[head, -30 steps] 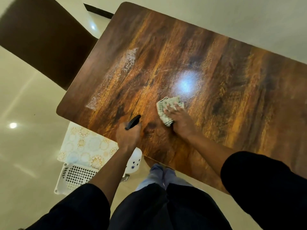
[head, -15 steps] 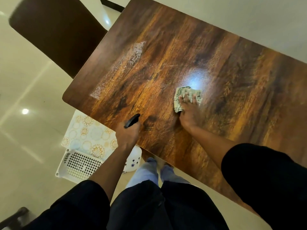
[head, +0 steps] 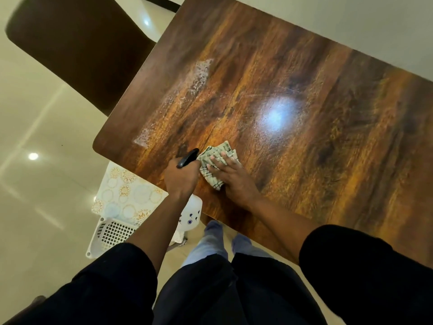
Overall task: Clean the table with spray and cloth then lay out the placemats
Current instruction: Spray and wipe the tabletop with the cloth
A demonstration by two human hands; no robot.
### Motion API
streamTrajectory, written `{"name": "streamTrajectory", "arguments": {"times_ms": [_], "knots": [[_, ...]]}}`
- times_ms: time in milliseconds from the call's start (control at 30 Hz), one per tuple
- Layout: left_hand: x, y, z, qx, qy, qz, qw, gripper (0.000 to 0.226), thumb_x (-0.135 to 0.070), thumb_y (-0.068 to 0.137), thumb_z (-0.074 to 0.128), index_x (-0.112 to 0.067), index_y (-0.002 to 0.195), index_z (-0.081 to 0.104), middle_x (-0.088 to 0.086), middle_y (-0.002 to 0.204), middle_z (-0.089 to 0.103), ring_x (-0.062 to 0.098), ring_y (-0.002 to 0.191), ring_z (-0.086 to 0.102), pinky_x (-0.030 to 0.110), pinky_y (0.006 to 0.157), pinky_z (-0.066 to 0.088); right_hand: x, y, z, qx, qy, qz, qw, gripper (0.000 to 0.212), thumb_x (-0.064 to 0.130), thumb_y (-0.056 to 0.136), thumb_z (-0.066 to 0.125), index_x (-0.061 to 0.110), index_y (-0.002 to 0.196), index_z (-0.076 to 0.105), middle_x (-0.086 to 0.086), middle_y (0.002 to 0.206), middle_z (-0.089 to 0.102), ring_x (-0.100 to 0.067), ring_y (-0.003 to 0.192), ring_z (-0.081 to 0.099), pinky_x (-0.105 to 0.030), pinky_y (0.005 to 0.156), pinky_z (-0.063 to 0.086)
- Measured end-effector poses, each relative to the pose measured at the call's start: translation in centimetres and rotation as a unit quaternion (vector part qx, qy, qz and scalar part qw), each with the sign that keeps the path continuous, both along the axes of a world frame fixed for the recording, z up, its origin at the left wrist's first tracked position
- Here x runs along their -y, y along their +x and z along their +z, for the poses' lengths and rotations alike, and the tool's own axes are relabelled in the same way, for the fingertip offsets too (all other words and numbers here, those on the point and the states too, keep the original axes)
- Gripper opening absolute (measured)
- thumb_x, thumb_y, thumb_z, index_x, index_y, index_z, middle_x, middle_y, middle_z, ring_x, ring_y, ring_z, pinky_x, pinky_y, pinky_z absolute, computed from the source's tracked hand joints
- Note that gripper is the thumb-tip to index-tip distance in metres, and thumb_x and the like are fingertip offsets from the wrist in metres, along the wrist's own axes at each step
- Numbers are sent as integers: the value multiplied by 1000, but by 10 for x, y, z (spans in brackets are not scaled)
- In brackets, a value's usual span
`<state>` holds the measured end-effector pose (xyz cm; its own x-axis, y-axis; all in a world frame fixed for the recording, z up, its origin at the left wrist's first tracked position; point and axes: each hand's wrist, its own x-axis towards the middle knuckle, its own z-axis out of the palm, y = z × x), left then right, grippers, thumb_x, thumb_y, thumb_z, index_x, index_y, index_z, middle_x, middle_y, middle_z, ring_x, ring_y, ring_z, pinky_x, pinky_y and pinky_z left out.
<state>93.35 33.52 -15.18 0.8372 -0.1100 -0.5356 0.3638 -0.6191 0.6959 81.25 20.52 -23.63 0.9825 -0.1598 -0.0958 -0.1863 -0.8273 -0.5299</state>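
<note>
From my head camera, looking down: my right hand (head: pixel 230 177) lies flat on the cloth (head: pixel 216 161), fingers straight and spread, pressing it onto the desk (head: pixel 304 109) near the front edge, toward the left corner. The cloth is crumpled, pale with a dark check pattern, and it shows beyond my fingertips and along the left side of my palm.

My left hand (head: pixel 181 175) sits just beside the cloth, its grip curled tight round the spray bottle (head: pixel 187 157). Only the dark top of the bottle shows above my knuckles, angled toward the cloth and nearly touching its edge; the body of the bottle is hidden in my fist.

On the desk, a streak of whitish spray droplets (head: pixel 185 95) runs diagonally from near the left corner toward the far edge, well apart from the cloth. A bright glare of light (head: pixel 278 114) sits on the wood beyond my right hand.

Down on the floor (head: pixel 42 184) to my left, under the desk corner, the placemats (head: pixel 126 193) lie on a white basket (head: pixel 110 233); they are pale with gold and blue circle patterns. A dark brown chair (head: pixel 77 43) stands beyond the left end of the desk. Both my sleeves are black.
</note>
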Motion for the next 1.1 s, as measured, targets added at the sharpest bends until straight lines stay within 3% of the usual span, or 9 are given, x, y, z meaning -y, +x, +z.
{"name": "streamTrajectory", "arguments": {"times_ms": [100,167,367,600,700,833,967,1033,1100], "knots": [[7,17,0,-16,-4,-6,1000,26,-44,75,70,-19,79,66,27,87,75,29,67,60,43,66,46,37,22,8,-43,-21,-81,996,94,-10,84,52,40,158,23,17,168,9,-19,158,-4,-57,125,14],[13,30,-2,-27,-1,-28,999,35,-44,76,68,-11,85,74,23,84,76,29,66,62,42,64,47,68,37,10,-73,-13,-145,987,94,-8,87,51,45,157,18,20,167,5,-19,157,-6,-55,126,11],[32,59,-9,-67,4,-70,995,69,-56,64,63,-5,108,76,14,90,79,25,69,66,36,62,51,150,66,17,-94,1,-312,945,77,-2,94,49,30,160,28,6,169,16,-26,158,1,-45,127,12],[35,99,-26,-65,-5,-77,995,61,-60,69,66,-14,107,78,15,93,78,27,71,63,39,62,48,144,101,25,-121,-40,-410,903,71,11,101,50,33,162,20,5,170,10,-28,157,-5,-48,128,9],[32,112,-29,-57,-4,-65,996,59,-60,70,67,-16,107,79,13,91,78,27,70,63,37,61,48,114,124,28,-115,-5,-377,919,69,23,100,53,33,161,21,5,169,9,-29,157,-6,-50,128,5],[25,127,-23,-56,-10,-57,997,44,-49,75,70,-12,99,78,15,74,72,27,59,56,38,56,41,63,161,16,-103,-24,-227,968,67,43,97,45,40,159,19,8,169,8,-31,157,-5,-55,127,8],[20,133,-17,-33,-7,-54,998,37,-39,76,70,-2,80,75,28,76,71,26,57,52,42,59,42,32,175,13,-59,-12,-146,987,77,1,93,52,32,159,27,10,169,12,-26,158,-4,-39,125,-2],[21,135,-14,-31,-4,-54,998,31,-40,74,68,-9,77,73,29,79,72,26,59,52,43,60,40,38,173,12,-47,-28,-123,991,85,-7,88,54,32,159,27,9,169,13,-25,158,-2,-39,126,0],[22,136,-11,-31,-7,-52,998,38,-38,73,67,-2,83,75,32,81,70,25,60,50,43,61,38,50,172,12,-52,-25,-99,993,87,-7,88,54,32,160,25,9,169,13,-23,158,-1,-41,126,4]]}}
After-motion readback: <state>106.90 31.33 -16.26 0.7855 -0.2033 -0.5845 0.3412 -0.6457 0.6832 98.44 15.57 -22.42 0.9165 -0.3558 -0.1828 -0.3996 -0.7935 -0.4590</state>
